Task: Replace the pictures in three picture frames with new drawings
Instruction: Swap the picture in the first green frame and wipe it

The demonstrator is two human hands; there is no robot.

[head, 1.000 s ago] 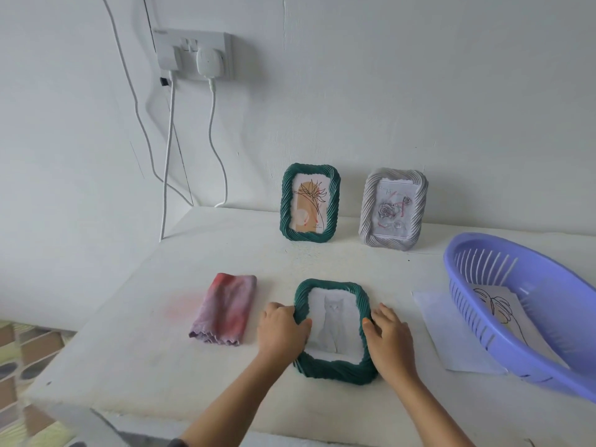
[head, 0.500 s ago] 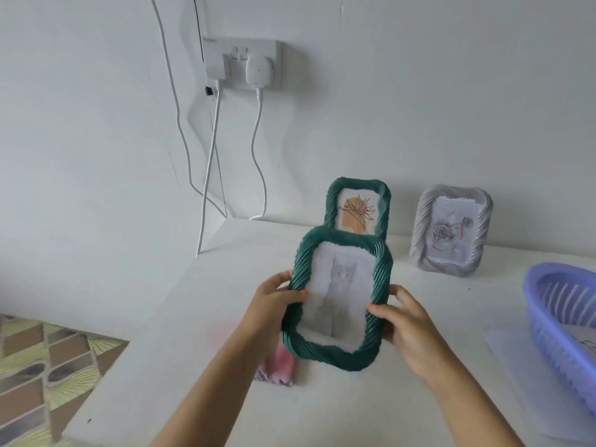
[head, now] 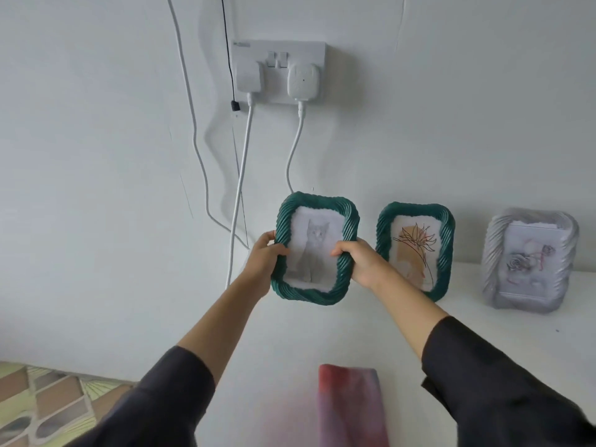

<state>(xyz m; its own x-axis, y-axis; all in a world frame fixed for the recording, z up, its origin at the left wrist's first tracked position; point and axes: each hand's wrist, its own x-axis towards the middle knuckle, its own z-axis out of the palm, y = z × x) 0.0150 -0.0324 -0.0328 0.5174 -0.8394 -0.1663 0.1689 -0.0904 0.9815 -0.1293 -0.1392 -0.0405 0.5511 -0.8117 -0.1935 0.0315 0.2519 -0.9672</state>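
Cat frame [head: 314,250], green, sits mid-picture, held upright off the table [head: 354,333] by left hand [head: 263,262] and right hand [head: 364,264], fingers curled round its side edges, likely to stand it left of the flower frame [head: 416,250] and grey frame [head: 529,259].

The left hand [head: 264,257] and right hand [head: 362,265] reach forward, roughly level. Each grips one side of the green frame [head: 317,200].

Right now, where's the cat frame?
Head view, centre: the cat frame is held upright between the left hand and the right hand, just left of the plant-drawing frame standing at the wall, below the wall socket.
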